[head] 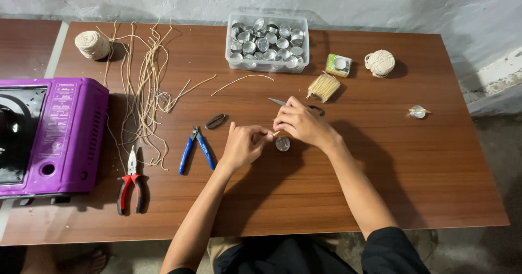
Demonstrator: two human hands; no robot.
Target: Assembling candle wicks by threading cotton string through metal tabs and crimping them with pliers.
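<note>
Both hands pinch a thin stick (276, 134) above a small metal cup (282, 143).

Your left hand (243, 143) and right hand (300, 123) meet over the brown table (424, 160), fingertips pinched on a thin pale stick (275, 134) — short, tilted, only its lower tip showing between them. Just below that tip stands a small round metal cup (282, 143) — silvery, shallow, upright on the wood, lying between your two hands and close under the right palm, apart from the left.
</note>
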